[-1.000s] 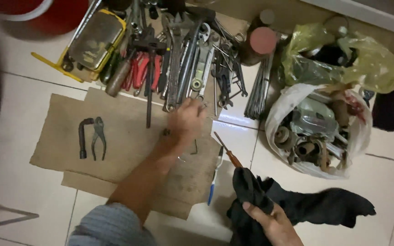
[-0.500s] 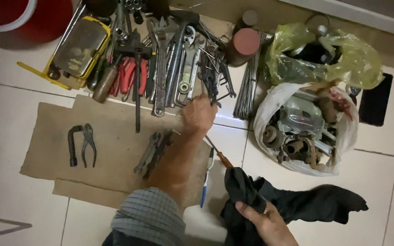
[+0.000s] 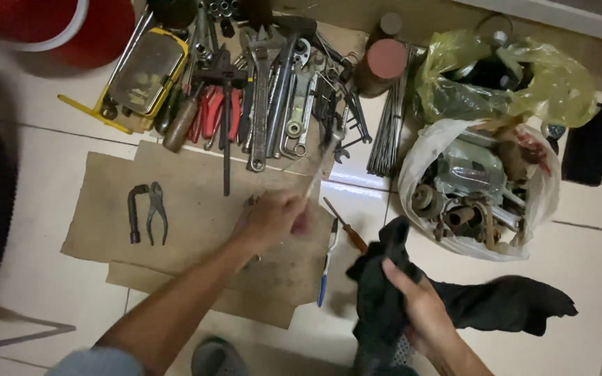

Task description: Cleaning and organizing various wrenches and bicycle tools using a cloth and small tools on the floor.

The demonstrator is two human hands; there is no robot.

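A long thin metal tool (image 3: 322, 166) is held in the left hand (image 3: 273, 219), with the fingers closed tightly around its lower end; the tool is blurred, so its exact kind cannot be told. It is raised at a slant over the sheet of brown cardboard (image 3: 99, 230) that lies on the tiled floor (image 3: 29, 160), and its upper end points toward the pile of tools (image 3: 266, 90). A black cloth (image 3: 496, 303) is gripped by the right hand (image 3: 416, 306), whose fingers are clamped on a bunched part of it, while the rest of the cloth is spread on the floor to the right.

On the cardboard, well apart from the left hand, a pair of dark pliers (image 3: 156, 211) and a small bent black wrench (image 3: 134, 211) are laid side by side. Between the two hands, a screwdriver with a brown handle (image 3: 346, 228) and a thin blue-tipped tool (image 3: 327, 268) are seen on the floor.

In the pile, wrenches, red-handled pliers and a hammer are placed close together, and beside them a yellow-framed case (image 3: 141, 69) is found. A bundle of thin metal rods (image 3: 386, 132) lies just right of the pile. Further right, a white plastic bag (image 3: 419, 167) full of metal parts and a yellow-green plastic bag (image 3: 559, 90) are set near each other. A red bucket (image 3: 99, 28) stands at the top left.
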